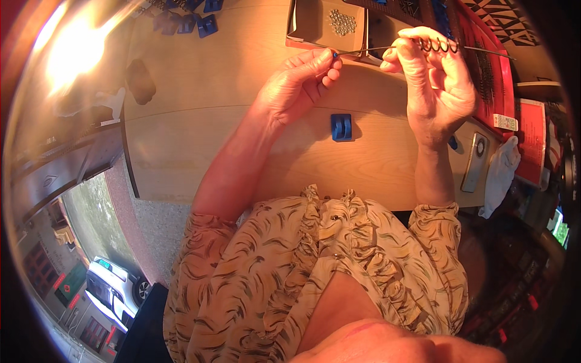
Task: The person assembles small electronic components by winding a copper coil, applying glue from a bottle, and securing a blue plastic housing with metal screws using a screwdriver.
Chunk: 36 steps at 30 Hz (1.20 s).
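Observation:
My left hand (302,81) pinches the blue-tipped left end of a thin metal rod (369,49) between thumb and fingers. My right hand (433,78) holds the same rod further right. Its fingers grip a dark coiled spring (434,44) threaded on the rod. The rod's far end sticks out to the right past the spring. Both hands hover above a light wooden table (200,115). A small blue plastic block (341,127) lies on the table below and between the hands.
An open cardboard box (302,27) with small metal balls (342,22) stands behind the hands. Several blue blocks (190,21) lie at the back left. A phone (474,161), a white cloth (500,175) and red trays (493,66) sit at the right.

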### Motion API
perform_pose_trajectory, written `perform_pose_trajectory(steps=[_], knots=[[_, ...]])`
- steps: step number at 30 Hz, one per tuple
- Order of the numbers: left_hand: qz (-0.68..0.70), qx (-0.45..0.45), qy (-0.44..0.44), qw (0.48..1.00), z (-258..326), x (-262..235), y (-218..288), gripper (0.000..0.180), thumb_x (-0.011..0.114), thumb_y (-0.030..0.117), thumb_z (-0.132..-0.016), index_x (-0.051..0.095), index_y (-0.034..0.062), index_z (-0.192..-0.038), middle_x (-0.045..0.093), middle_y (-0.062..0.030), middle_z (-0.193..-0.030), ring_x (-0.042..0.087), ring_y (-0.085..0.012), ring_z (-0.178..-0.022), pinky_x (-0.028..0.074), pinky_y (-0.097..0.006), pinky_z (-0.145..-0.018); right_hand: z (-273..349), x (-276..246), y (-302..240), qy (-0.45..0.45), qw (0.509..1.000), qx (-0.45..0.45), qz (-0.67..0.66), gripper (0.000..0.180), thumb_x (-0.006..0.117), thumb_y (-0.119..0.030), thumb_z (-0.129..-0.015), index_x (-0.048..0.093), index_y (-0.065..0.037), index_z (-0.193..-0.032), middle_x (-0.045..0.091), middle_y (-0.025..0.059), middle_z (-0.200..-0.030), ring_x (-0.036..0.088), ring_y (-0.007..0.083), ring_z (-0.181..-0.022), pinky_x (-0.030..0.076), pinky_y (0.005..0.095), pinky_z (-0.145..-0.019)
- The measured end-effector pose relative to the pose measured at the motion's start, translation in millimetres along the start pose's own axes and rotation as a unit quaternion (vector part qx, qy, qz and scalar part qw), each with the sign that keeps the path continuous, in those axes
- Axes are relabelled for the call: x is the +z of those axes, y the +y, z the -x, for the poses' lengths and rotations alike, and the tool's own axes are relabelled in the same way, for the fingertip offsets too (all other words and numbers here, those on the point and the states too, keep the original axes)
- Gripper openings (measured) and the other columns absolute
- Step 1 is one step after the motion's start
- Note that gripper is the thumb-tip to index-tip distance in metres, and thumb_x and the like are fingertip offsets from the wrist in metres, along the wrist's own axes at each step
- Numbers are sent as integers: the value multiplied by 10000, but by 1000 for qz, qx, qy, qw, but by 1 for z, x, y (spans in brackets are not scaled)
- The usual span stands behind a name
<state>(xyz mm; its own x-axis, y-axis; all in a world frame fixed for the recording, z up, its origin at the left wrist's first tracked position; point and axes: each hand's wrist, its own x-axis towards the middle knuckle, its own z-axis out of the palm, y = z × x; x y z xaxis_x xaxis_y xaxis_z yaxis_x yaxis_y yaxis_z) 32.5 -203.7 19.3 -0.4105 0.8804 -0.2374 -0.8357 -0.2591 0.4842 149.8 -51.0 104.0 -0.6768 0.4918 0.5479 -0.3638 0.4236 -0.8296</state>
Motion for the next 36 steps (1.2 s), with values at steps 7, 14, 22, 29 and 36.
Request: perform_pose_trajectory(steps=[7, 14, 22, 29, 36], knots=[[-26, 6, 10, 1000, 1, 5, 0, 132, 621, 160, -983, 648, 32, -966, 673, -35, -893, 622, -83, -774, 520, -212, -747, -1, 2, 3, -1, 1000, 8, -7, 142, 643, 5, -938, 633, 88, -1053, 666, 117, -882, 651, 148, -708, 571, 259, -659], [-48, 12, 38, 998, 1, 10, 0, 145, 612, 169, -990, 646, 35, -945, 667, -26, -880, 607, -74, -757, 512, -209, -742, -4, 0, 10, -24, 999, -27, -24, 117, 635, 2, -944, 634, 86, -1026, 668, 113, -882, 649, 147, -703, 570, 263, -657], [-65, 4, 32, 997, 1, 12, 0, 167, 607, 188, -995, 650, 38, -936, 666, -16, -859, 602, -66, -740, 504, -201, -723, 0, -3, 4, -4, 1000, 3, -8, 126, 693, 19, -897, 656, 70, -1006, 702, 97, -903, 681, 127, -737, 592, 254, -669], [-59, 1, 36, 998, 1, 12, 1, 171, 612, 192, -993, 653, 36, -939, 668, -23, -866, 605, -70, -738, 509, -207, -729, -2, -1, 4, 4, 999, -37, -10, 138, 713, 24, -880, 660, 74, -997, 700, 103, -900, 678, 125, -723, 587, 251, -645], [-58, 2, 21, 998, 0, 9, 1, 166, 621, 185, -986, 655, 24, -960, 671, -29, -875, 612, -73, -756, 511, -209, -733, -1, 2, 2, 7, 1000, -26, -2, 145, 721, 33, -870, 660, 87, -991, 700, 110, -893, 677, 130, -706, 587, 249, -636]])
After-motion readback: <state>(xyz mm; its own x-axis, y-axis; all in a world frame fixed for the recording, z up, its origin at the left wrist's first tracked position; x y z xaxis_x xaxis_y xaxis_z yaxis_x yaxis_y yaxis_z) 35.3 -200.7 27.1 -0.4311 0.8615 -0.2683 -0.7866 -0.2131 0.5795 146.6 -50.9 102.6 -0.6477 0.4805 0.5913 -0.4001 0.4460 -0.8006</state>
